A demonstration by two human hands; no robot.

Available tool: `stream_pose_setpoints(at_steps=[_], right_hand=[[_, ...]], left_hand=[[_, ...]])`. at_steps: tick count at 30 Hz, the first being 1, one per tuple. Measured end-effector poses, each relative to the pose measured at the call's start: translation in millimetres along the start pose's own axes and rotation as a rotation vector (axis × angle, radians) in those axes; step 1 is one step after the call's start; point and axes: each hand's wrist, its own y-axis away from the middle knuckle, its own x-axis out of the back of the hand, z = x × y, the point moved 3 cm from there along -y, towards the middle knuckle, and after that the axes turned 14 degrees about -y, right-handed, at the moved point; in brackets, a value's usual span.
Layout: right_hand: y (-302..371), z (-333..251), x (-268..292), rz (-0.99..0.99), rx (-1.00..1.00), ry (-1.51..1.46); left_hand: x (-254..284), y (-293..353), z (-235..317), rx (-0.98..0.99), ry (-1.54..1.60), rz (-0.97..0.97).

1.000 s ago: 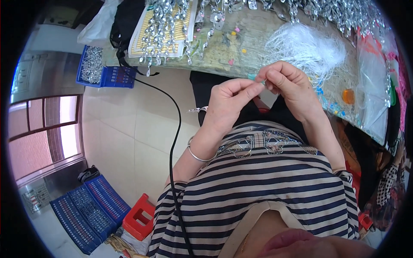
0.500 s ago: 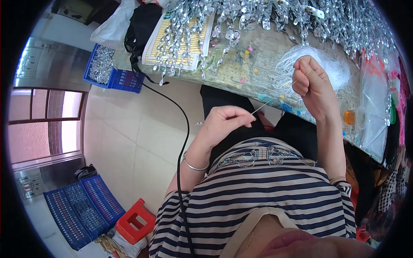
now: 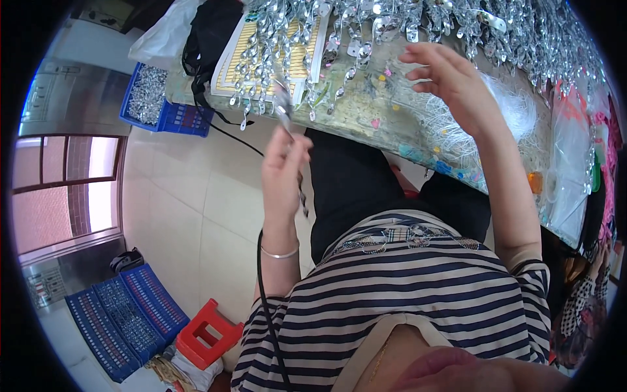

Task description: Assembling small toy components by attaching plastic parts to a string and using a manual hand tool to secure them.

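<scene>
My left hand [image 3: 285, 160] is raised beside the table's near edge, its fingers closed round a strand of silver spangles [image 3: 284, 108]. Part of that strand stands above the fingers, smeared by motion, and a darker tail dangles below. Over the tabletop, my right hand [image 3: 454, 85] has its fingers apart, with nothing seen in it. A loose heap of fine white thread [image 3: 516, 108] lies under and beside the right wrist. Shiny strands of silver spangles [image 3: 362, 49] hang along the table's far side, close to the right fingertips.
The paint-spotted table [image 3: 366, 98] bears yellow lined sheets [image 3: 228, 68] at its left. A blue crate [image 3: 186, 119] of silver pieces stands beyond. A black cable [image 3: 261, 268] runs past my left arm. A red stool [image 3: 208, 336], stacked blue crates [image 3: 124, 320] and a clear plastic bag [image 3: 567, 157] are around.
My left hand has moved up and left and now holds a silver spangle strand; earlier it held something thin and pale. My right hand has risen, moved left and opened from a pinch.
</scene>
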Motion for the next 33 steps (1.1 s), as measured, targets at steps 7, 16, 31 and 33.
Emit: stream_pose_setpoints(at_steps=[7, 16, 31, 33], right_hand=[[-47.7, 64.5, -24.8, 0.08, -0.334, 0.364], [-35.7, 53.3, -25.2, -0.021, -0.294, 0.389], [75.6, 61.0, -33.8, -0.285, 0.204, 0.716], [79.1, 36.1, -20.3, -0.122, -0.142, 0.693]], left_hand=[[8.0, -108.1, 41.0, -0.509, -0.554, 0.336], [-16.8, -180.9, 40.4, -0.543, -1.014, 0.391], [-121.3, -68.5, 96.3, -0.141, 0.33, -0.465], [-111.0, -62.4, 93.7, -0.213, 0.195, -0.437]])
